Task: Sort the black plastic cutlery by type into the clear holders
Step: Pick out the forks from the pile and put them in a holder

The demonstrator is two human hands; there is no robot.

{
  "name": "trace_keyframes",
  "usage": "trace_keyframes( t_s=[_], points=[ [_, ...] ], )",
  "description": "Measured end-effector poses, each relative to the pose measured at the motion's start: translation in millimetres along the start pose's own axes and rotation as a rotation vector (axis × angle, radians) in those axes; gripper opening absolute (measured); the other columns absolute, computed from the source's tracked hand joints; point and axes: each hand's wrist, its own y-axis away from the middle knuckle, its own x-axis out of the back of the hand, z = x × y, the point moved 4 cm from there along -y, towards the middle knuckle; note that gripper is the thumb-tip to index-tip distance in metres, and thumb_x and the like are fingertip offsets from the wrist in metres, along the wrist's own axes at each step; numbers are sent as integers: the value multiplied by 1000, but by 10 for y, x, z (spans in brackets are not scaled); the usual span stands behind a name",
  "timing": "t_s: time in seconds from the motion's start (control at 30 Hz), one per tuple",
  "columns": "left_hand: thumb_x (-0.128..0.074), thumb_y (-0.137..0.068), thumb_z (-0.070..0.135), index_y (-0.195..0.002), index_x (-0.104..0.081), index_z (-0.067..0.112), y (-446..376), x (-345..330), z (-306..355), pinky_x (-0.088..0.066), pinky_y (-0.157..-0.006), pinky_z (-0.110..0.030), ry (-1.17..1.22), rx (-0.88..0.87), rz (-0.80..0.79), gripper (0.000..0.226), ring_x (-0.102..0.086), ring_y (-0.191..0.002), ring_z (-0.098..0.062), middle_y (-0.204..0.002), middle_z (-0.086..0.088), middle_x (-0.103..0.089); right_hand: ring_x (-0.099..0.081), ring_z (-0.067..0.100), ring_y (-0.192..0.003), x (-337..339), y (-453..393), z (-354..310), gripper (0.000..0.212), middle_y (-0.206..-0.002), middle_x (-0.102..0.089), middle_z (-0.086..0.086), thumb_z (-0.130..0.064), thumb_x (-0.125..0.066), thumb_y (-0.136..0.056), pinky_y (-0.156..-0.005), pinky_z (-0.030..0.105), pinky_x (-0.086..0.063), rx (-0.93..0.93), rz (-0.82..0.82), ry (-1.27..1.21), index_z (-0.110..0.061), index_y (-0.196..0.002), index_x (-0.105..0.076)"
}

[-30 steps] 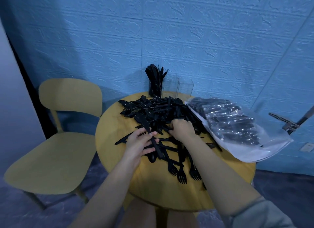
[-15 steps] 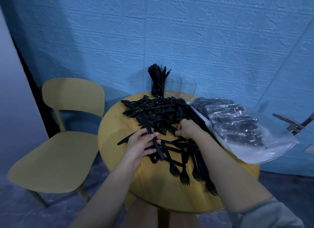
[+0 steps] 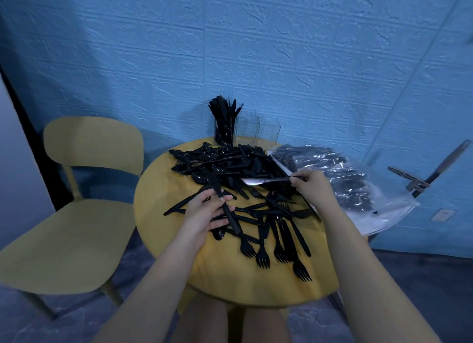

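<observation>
- Our left hand [image 3: 204, 212] grips a black knife [image 3: 225, 204] over the table [image 3: 230, 278].
- Our right hand [image 3: 311, 186] pinches another knife [image 3: 266, 181] above the cutlery pile [image 3: 230, 163].
- The clear holders [image 3: 245, 127] stand behind the pile; one is full.

Left hand [image 3: 204, 212] grips black knives [image 3: 225, 209]; right hand [image 3: 311, 186] pinches knife [image 3: 266, 181] above pile [image 3: 230, 163].

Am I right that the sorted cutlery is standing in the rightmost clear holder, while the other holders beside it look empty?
Not quite: the head view shows the sorted cutlery standing in the leftmost clear holder, not the rightmost. The other holders to its right do look empty.
</observation>
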Motion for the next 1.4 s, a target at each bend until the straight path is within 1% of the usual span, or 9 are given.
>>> trace_keyframes(
  t_s=[0.13, 0.37, 0.57, 0.7, 0.83, 1.03, 1.17, 1.27, 1.4],
  points=[
    [-56, -92, 3, -122, -55, 6, 81, -61, -6, -58, -59, -30, -17, -18, -28, 30, -70, -83, -20, -102, -9, -71, -62, 18, -76, 206, 256, 105, 12, -76, -65, -2, -15, -60, -92, -75, 30, -46, 32, 80, -146, -14, -101, -69],
    [-54, -94, 3, -125, -53, 5, 244, -88, -35, -56, -55, -28, -8, -20, -47, 32, -70, -83, -21, -105, -10, -70, -55, 10, -65, 200, 637, 276, 18, -75, -63, 3, -10, -59, -93, -63, 16, -45, -32, 70, -419, -1, -106, -67],
    [-54, -94, 3, -115, -58, 8, 362, -86, -75, -57, -57, -28, -4, -26, -45, 22, -71, -82, -20, -103, -9, -71, -57, 9, -65, -11, 888, 324, 18, -78, -65, 3, -11, -56, -94, -64, 16, -48, -96, 76, -578, -4, -109, -64],
    [-56, -93, 3, -98, -55, 20, 416, -125, -127, -58, -60, -30, 33, -14, -28, 18, -70, -84, -22, -102, -12, -71, -58, 8, -65, -140, 996, 274, 14, -74, -65, 3, -12, -57, -94, -63, 13, -50, -100, 114, -645, -7, -104, -64],
    [-58, -91, 5, -121, -50, 10, 427, -203, -169, -58, -62, -29, 37, -18, -23, 31, -70, -86, -21, -102, -10, -71, -61, 5, -65, -286, 1080, 180, 13, -75, -67, 1, -12, -60, -92, -64, 13, -50, -71, 181, -661, -9, -102, -67],
    [-58, -93, 6, -136, -40, 2, 364, -238, -184, -58, -61, -29, 74, -48, 27, 47, -72, -84, -21, -105, -12, -70, -65, -5, -73, -409, 1283, 14, 14, -76, -69, -12, -16, -65, -88, -72, 11, -50, 113, 313, -521, -20, -100, -72],
    [-57, -93, 6, -137, -42, 0, 303, -247, -206, -57, -58, -27, 115, -49, 58, 47, -73, -79, -20, -106, -13, -70, -64, -1, -87, -501, 1431, -121, 23, -95, -72, -3, -2, -69, -82, -79, 8, -49, 503, 392, -245, -10, -104, -73],
    [-58, -93, 6, -124, -56, -1, 280, -240, -179, -57, -60, -27, 124, -67, 77, 33, -72, -76, -19, -96, -12, -72, -64, 4, -92, -611, 1475, -146, 29, -100, -72, 0, 1, -70, -80, -86, 13, -50, 728, 361, -69, -8, -107, -72],
    [-54, -96, 8, -99, -66, 6, 297, -229, -130, -57, -59, -25, 127, -87, 76, 13, -71, -72, -17, -92, -7, -71, -63, 5, -92, -657, 1436, -155, 28, -98, -72, 1, -1, -71, -81, -87, 8, -46, 781, 306, -47, -9, -108, -71]
  ],
)
